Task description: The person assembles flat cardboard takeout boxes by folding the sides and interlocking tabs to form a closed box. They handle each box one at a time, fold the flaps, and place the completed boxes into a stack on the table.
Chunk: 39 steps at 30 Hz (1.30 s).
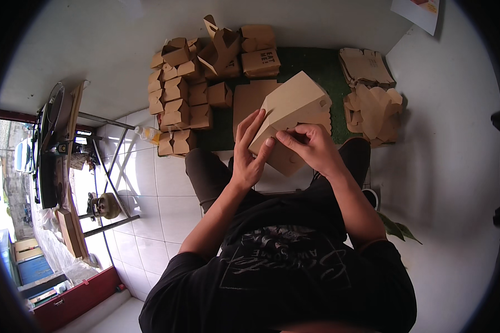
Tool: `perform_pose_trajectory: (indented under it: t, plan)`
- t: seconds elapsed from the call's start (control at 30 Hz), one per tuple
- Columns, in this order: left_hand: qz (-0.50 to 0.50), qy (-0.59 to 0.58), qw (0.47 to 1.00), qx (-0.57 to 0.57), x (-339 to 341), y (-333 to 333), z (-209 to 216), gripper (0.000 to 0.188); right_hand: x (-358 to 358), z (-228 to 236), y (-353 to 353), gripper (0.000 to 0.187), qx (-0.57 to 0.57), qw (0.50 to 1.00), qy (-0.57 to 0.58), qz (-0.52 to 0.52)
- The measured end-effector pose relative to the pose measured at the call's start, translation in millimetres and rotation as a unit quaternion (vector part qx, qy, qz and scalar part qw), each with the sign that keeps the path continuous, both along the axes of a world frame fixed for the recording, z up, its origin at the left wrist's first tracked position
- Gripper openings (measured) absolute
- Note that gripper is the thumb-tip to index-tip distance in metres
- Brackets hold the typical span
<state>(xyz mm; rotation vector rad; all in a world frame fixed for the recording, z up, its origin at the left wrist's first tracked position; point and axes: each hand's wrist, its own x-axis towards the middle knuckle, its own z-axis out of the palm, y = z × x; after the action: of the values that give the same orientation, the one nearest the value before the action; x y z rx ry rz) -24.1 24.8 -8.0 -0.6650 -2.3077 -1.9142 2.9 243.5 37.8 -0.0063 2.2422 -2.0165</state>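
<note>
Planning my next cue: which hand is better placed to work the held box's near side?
Probably the right hand: it is curled close at the near side of the cardboard box, while the left hand braces the box's left end.

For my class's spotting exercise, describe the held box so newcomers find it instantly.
Start at the green surface. Around the middle of its near edge, the left hand and right hand hold a tan cardboard box. Unlike the boxes resting there, it alone is in hand.

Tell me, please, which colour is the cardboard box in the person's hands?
The cardboard box is light brown; it shows best in the head view.
</note>
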Motion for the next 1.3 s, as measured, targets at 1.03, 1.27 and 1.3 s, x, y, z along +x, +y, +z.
perform_pose_trajectory:
  t: [1.03,1.27,1.3]
  plan:
    - [-0.131,-0.211,0.969,0.0,-5.5,-34.1,29.0,0.094,11.7,1.3,-8.7,0.035,-0.076,0.992,-0.026,0.097]
    - [-0.068,-0.155,0.986,-0.012,-2.0,-21.2,40.2,0.058,7.0,0.1,-7.8,0.028,-0.102,0.992,-0.06,0.043]
    - [-0.045,-0.14,0.989,-0.007,1.4,-16.8,40.4,0.055,6.7,-1.4,-9.0,0.026,-0.138,0.988,-0.057,0.031]
